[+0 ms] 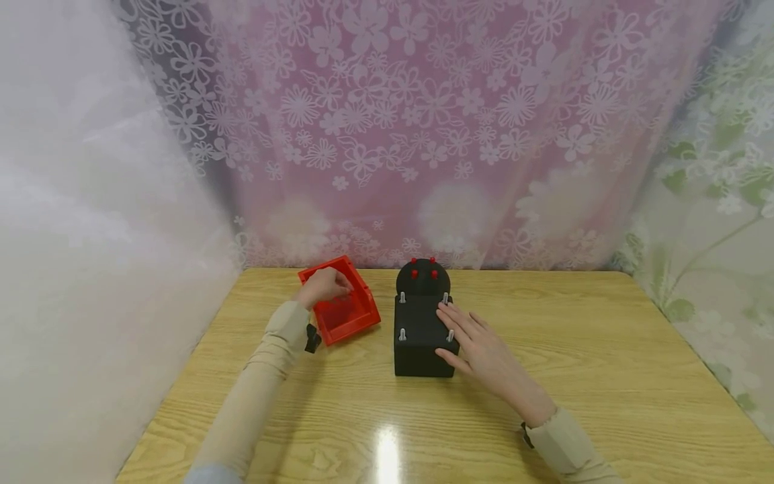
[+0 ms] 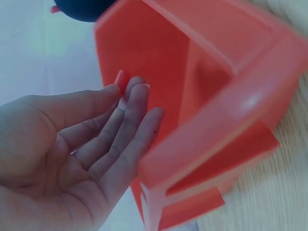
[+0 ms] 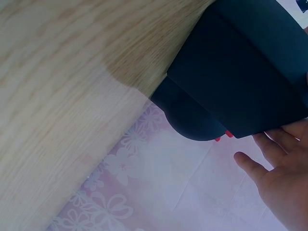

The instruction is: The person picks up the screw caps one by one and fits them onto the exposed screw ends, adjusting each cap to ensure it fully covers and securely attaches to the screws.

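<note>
My left hand (image 1: 326,287) is over the red bin (image 1: 353,331), its thumb and fingertips pinching a small red piece (image 2: 121,82). What kind of piece it is does not show; most of it is covered by the fingers. A black block (image 1: 423,359) stands to the right of the bin, with several upright metal pins (image 1: 402,334) on its top. My right hand (image 1: 482,349) rests on the block's right edge with fingers extended, close to the right-hand pins. In the right wrist view, the fingers lie along the side of the block (image 3: 240,72).
Behind the block is a round black part (image 1: 423,282) bearing several red pegs (image 1: 434,274). Everything stands on a wood-grain table (image 1: 544,316). A floral curtain (image 1: 387,134) hangs along the back edge, with sheeting at both sides.
</note>
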Demonstrator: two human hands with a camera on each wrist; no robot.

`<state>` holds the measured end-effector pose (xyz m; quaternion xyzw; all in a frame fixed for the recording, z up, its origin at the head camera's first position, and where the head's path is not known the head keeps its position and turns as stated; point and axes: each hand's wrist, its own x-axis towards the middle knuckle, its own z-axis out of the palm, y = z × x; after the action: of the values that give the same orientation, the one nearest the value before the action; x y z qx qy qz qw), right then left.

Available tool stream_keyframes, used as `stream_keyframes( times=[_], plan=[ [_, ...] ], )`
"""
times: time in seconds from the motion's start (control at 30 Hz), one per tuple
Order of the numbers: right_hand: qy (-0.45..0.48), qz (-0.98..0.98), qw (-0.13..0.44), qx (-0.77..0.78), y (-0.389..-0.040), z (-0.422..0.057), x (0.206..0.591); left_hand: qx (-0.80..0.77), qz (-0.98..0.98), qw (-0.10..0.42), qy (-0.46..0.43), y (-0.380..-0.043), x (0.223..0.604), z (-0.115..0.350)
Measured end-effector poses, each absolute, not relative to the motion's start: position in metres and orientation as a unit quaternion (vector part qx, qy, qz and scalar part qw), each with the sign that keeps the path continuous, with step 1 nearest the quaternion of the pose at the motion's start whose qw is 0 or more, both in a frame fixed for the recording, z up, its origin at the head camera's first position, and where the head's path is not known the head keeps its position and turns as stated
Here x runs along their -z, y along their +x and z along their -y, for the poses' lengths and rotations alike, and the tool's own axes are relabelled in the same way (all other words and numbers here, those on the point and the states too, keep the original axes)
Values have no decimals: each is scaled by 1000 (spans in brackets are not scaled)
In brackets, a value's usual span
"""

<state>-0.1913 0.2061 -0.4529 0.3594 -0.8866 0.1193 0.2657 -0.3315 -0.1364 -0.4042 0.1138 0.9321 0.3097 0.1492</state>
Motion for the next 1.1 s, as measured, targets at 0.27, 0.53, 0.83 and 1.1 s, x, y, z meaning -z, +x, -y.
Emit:
stream_keyframes(
  times=[0.27,0.53,0.83,1.1],
  plan=[
    [356,890,258,-124,-192,-207,453,-388,-898,157,135,-315,396,131],
    [361,886,263,-123,-193,-207,453,-428,-879,143,156,-299,390,118],
    [362,883,274,-121,-193,-207,454,-479,-857,109,157,-290,394,101],
    [365,881,279,-113,-192,-206,453,-503,-845,80,162,-283,397,89]
  ],
)
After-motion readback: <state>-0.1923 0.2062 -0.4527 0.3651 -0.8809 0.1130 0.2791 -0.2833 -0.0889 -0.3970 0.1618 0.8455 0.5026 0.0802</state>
